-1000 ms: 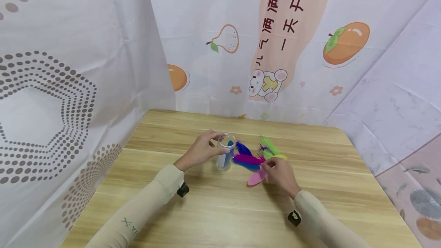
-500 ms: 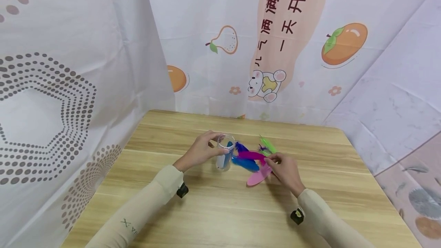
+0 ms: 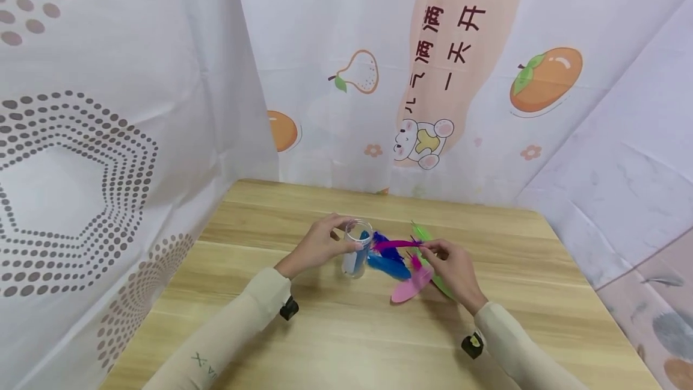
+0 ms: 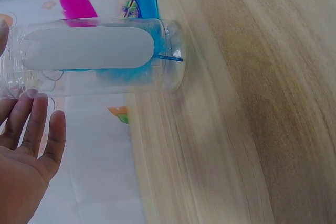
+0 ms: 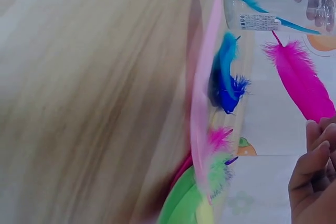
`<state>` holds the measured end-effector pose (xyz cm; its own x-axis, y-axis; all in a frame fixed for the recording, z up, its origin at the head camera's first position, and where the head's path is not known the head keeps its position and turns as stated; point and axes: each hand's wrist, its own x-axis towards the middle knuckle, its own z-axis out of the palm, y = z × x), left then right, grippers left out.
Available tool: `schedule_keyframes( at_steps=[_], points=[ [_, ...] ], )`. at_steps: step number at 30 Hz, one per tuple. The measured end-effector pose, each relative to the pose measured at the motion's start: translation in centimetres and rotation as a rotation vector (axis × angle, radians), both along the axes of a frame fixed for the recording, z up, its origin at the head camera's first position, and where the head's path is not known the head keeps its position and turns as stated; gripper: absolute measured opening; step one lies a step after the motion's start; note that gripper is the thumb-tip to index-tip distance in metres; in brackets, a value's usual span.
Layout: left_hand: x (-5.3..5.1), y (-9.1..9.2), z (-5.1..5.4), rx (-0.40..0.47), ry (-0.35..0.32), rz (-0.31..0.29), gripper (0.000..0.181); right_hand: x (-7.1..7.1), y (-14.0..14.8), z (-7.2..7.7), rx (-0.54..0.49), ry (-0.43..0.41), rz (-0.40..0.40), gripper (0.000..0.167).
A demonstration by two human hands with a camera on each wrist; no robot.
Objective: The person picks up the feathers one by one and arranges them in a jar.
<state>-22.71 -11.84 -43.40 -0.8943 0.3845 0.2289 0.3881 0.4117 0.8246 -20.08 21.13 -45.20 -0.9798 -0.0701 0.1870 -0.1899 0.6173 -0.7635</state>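
Watching the head view, I saw the left hand (image 3: 322,244) holding a clear, cylindrical, see-through jar (image 3: 349,265) near its rim. The jar stood upright on the pale wood-grain tabletop (image 3: 346,342), towards its far edge and well apart from its left and right edges, with a slim turquoise feather (image 3: 360,259) inside. My right hand (image 3: 450,265) pinched a long magenta feather (image 3: 399,244) just beside the jar. Below it lay a bright blue feather (image 3: 391,267), a fluffy dark blue feather (image 3: 381,238), a pale pink oval feather (image 3: 409,287) and bright green feathers (image 3: 420,232).

From the left wrist, I saw the left thumb and fingertips on opposite sides of the jar's upper end, the outer fingers loosely spread. A white rounded label (image 4: 89,48) ran along its side, and the turquoise quill reached its base.

At the right wrist, fingertips gripped the magenta feather by its broad end, its quill pointing towards the jar. I could not tell whether quill and jar touched.
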Motion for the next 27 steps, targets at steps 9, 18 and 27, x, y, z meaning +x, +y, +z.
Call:
schedule_keyframes(
  at_steps=[9,18,27],
  points=[
    [0.2,-0.1,0.1,0.005,0.01,-0.007,0.055,-0.2,-0.1,0.7,-0.056,0.043,0.003,0.021],
    [0.1,0.0,0.0,0.002,0.003,-0.009,0.055,-0.3,-0.1,1.6,-0.063,0.081,-0.012,0.024],
    [0.1,0.0,-0.1,-0.007,-0.015,-0.007,0.056,-0.5,0.0,2.3,-0.079,0.146,0.011,0.019]
  ],
)
